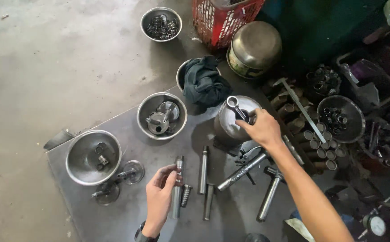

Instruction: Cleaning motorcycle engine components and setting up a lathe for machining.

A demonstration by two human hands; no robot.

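Note:
My right hand (263, 129) holds a metal connecting rod (236, 106) over the mouth of a steel pot (227, 122), the rod's ring end pointing up and left. My left hand (160, 193) is curled around a long metal shaft (177, 171) that lies on the grey metal sheet (128, 219). A small coil spring (185, 195) lies just right of that shaft. Two more steel rods (203, 169) lie beside it, with a longer shaft (242, 171) under my right forearm.
Steel bowls stand around: one with valves (162, 115), one at left with small parts (93, 156), one at top with rings (161, 24). A dark cloth (204, 81) fills another bowl. A red basket (224, 18), an upturned pot (255, 45), cylinder sleeves (317, 144) and a dial gauge (376, 224) lie right.

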